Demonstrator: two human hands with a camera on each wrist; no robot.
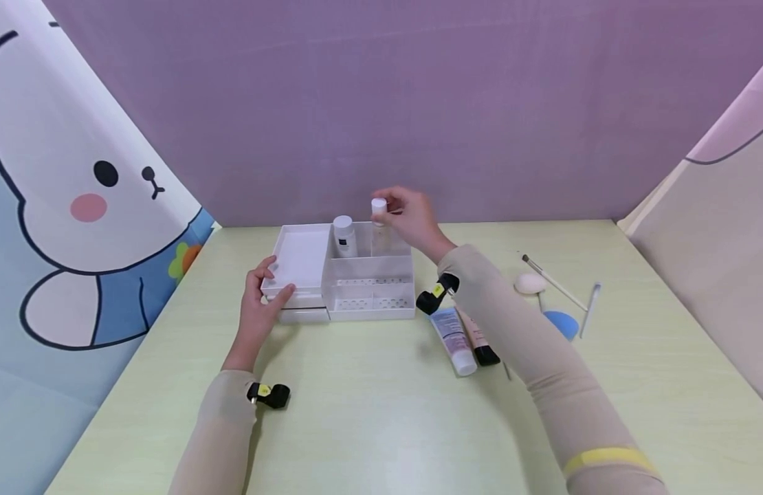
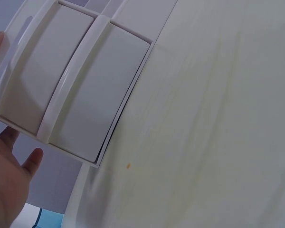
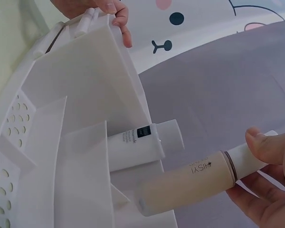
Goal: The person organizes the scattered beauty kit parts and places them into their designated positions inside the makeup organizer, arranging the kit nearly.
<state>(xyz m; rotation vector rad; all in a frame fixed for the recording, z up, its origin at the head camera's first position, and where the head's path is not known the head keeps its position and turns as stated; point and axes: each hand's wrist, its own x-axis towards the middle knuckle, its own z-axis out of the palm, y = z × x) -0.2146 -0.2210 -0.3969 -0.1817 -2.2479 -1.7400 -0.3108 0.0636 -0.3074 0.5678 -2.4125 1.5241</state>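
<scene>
By its white cap, my right hand (image 1: 412, 216) pinches a foundation bottle (image 3: 187, 185), a clear bottle of beige liquid. The bottle tilts in the right wrist view, its base over the back compartment of a white desktop organizer (image 1: 372, 315). Beside it, a white bottle (image 1: 345, 237) with a black label stands in the neighbouring back compartment. My left hand (image 1: 258, 302) grips the organizer's left front corner, thumb at the front and fingers along the side. Two closed drawers (image 2: 102, 90) show beneath that hand in the left wrist view.
Right of the organizer lie a blue-and-white tube (image 1: 454, 337) and a pink tube with a black cap (image 1: 485, 352). Farther right are a pale egg-shaped sponge (image 1: 530, 283), a brush (image 1: 555, 282), a blue round piece (image 1: 562, 323) and a thin stick (image 1: 590, 309). A purple backdrop stands behind.
</scene>
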